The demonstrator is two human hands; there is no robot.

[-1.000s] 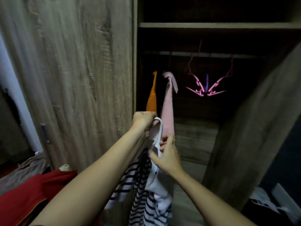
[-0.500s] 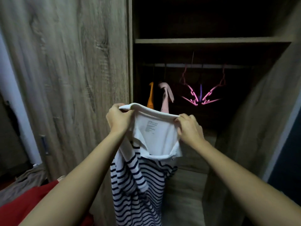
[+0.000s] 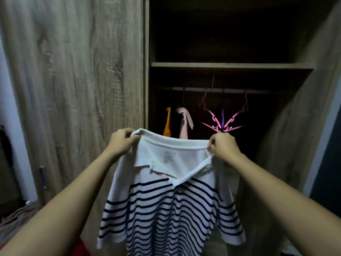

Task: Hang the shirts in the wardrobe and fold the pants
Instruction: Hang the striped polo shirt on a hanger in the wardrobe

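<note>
Striped shirt (image 3: pixel 166 209) hangs pinched at its collar by left hand (image 3: pixel 122 142) and right hand (image 3: pixel 223 146).

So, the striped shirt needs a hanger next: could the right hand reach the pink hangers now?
Probably yes, once freed: the right hand pinches the striped shirt by its collar, but the pink hangers hang behind it in the open wardrobe with nothing between.

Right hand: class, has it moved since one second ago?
Yes. The right hand has shifted rightward from the pink shirt to beneath the pink hangers, gripping the striped shirt.
</note>
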